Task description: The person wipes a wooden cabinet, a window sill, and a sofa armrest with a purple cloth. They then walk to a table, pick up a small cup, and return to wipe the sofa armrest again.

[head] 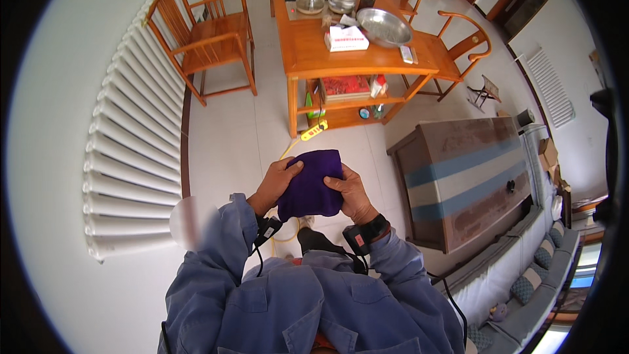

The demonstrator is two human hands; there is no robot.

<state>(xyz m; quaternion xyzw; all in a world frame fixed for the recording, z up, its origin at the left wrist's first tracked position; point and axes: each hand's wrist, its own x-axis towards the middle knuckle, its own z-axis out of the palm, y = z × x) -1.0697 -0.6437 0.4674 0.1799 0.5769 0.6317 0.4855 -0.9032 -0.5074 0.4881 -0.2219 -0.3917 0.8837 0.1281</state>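
Observation:
A folded dark purple cloth (310, 184) is held up in front of my body, above the tiled floor. My left hand (275, 181) grips its left edge, with the thumb on top near the upper corner. On the opposite edge, my right hand (351, 191) pinches the cloth with the thumb lying across its face. The fingers of both hands are partly hidden behind the fabric. Each wrist carries a strapped black device with a cable, and blue sleeves cover my forearms.
Ahead stands a wooden table (314, 61) bearing a steel basin (384, 27), a glass kettle (310, 0) and a white box (347, 38). A yellow power strip (314, 131) lies on the floor. Left are an armchair (211, 34) and radiator (132, 147); right, a striped wooden table (462, 182) and sofa (530, 300).

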